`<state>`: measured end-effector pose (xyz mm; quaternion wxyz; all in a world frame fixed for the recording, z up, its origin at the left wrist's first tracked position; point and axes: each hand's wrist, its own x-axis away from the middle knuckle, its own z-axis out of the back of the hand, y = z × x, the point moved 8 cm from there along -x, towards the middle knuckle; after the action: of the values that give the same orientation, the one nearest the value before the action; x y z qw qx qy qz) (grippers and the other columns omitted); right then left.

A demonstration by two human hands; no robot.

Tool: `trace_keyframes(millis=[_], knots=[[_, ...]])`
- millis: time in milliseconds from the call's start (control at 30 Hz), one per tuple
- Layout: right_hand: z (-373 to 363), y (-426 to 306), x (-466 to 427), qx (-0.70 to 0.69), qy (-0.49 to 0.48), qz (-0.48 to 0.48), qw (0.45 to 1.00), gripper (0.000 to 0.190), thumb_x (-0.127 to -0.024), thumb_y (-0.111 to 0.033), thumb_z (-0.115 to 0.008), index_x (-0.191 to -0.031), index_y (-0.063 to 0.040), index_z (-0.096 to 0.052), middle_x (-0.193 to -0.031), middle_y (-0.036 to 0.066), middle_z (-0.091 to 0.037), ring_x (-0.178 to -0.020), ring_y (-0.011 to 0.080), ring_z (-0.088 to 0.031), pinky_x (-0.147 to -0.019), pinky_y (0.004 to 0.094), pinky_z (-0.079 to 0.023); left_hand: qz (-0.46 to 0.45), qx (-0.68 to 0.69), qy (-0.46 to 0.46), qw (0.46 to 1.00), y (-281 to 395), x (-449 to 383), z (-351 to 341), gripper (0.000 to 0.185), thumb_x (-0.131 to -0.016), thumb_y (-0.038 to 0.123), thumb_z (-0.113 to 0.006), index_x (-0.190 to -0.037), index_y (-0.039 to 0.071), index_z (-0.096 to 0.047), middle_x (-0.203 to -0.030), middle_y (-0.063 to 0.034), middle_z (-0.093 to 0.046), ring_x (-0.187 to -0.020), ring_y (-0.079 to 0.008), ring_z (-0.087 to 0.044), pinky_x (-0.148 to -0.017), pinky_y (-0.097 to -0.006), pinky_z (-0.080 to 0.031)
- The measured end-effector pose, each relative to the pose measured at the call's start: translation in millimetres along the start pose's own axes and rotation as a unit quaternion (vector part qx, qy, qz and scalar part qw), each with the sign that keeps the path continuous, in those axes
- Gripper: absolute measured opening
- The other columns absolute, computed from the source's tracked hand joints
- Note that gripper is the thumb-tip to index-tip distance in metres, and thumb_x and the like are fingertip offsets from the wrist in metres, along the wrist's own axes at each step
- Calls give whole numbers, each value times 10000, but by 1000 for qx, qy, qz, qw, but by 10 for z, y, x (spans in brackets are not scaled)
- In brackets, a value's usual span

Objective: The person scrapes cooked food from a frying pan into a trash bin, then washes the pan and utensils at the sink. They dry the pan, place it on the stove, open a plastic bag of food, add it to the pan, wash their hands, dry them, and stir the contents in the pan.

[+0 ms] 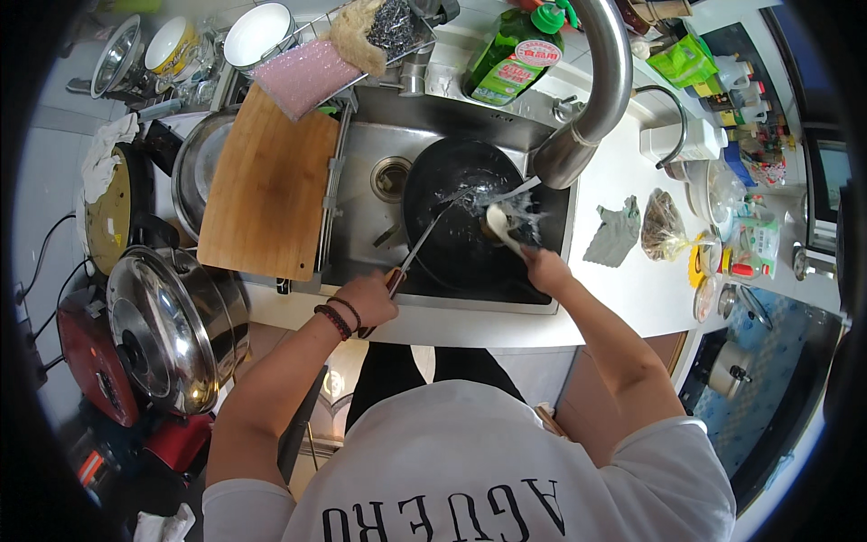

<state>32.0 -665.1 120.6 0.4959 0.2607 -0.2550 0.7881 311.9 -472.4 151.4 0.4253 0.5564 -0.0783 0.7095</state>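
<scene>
A black wok (pixel 447 230) lies in the stainless steel sink (pixel 362 146), with water running into it from the faucet (pixel 576 146). My left hand (pixel 369 298) is closed around the wooden handle of a metal utensil (pixel 423 237), whose far end reaches into the wok; its working end is blurred by splashing water. My right hand (pixel 545 269) grips the pale handle of a dish brush (pixel 504 230) above the right part of the wok, under the stream. The brush's head is partly hidden by its handle and the water.
A wooden cutting board (pixel 271 190) leans over the sink's left side, below a wire rack holding a pink sponge (pixel 308 74). Behind the sink stands a green detergent bottle (pixel 511 61). A large lidded steel pot (pixel 169 332) is at the left; a grey cloth (pixel 615 234) lies on the right counter.
</scene>
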Motion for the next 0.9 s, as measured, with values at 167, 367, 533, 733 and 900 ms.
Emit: trace_keyframes(millis=[167,367,533,733,900], knots=[[-482,-375,385,-254,-74,80,961,353,-857,-175,-593,-1209,-208,-593,-961,195,-648,-813,273,-649,-773,358,-488,-27,27,-22,999,26,-18,-11,516,-683,271,-596,-1058,-75,-519,-967,-299,-616,-946,-394,-610,-846,-398,-483],[135,-587,-383,-4,31,15,999,357,-851,-153,-439,-1178,-194,-576,-945,182,-644,-898,349,-620,-763,453,-510,-8,28,2,1000,2,-16,-25,486,-686,272,-617,-1030,-57,-522,-925,-283,-620,-913,-399,-610,-814,-413,-483],[-102,-33,337,-45,-100,-9,994,359,-869,-122,-497,-1221,-168,-554,-823,154,-647,-774,297,-636,-658,413,-502,-14,30,-23,999,33,32,0,522,-684,271,-596,-1079,-62,-515,-999,-278,-615,-970,-379,-606,-854,-393,-476],[-353,-1089,144,-611,-202,-83,761,368,-942,-218,-496,-1310,-227,-495,-520,-26,-370,-377,77,-317,-327,246,-251,-12,32,-29,999,38,21,21,539,-684,291,-606,-1084,-60,-520,-993,-262,-624,-969,-366,-610,-849,-381,-478],[-449,-1117,-149,-577,-151,-96,797,340,-940,-238,-498,-1279,-237,-530,-563,4,-434,-416,91,-371,-380,264,-306,-7,61,-23,998,-54,-67,-81,510,-672,275,-643,-1070,-24,-532,-931,-253,-633,-926,-359,-620,-793,-387,-494]])
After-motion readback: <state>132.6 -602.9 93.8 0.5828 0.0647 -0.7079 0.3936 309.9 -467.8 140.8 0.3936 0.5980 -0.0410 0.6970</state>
